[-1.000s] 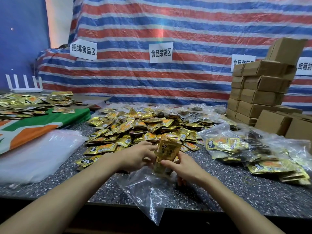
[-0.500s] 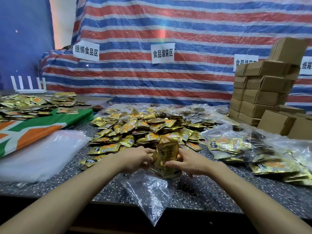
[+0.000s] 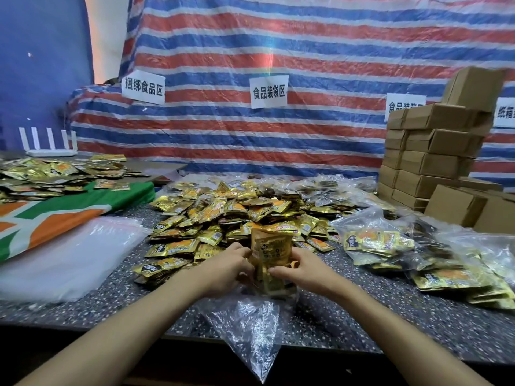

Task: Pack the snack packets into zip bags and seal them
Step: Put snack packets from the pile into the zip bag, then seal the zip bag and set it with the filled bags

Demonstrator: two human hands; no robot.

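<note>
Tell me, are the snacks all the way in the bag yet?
Not yet. The gold packets stick up out of the clear bag, held by the left hand and right hand.

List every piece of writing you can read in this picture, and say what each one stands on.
"捆绑食品区": left paper sign, on the striped sheet.
"食品装袋区": middle paper sign, same sheet.
"食品装…": third paper sign; the rest is hidden by the cardboard boxes.
"纸箱…": right paper sign; cut off at the picture's edge.
Snack packets: printed, but too blurred to read.
</note>
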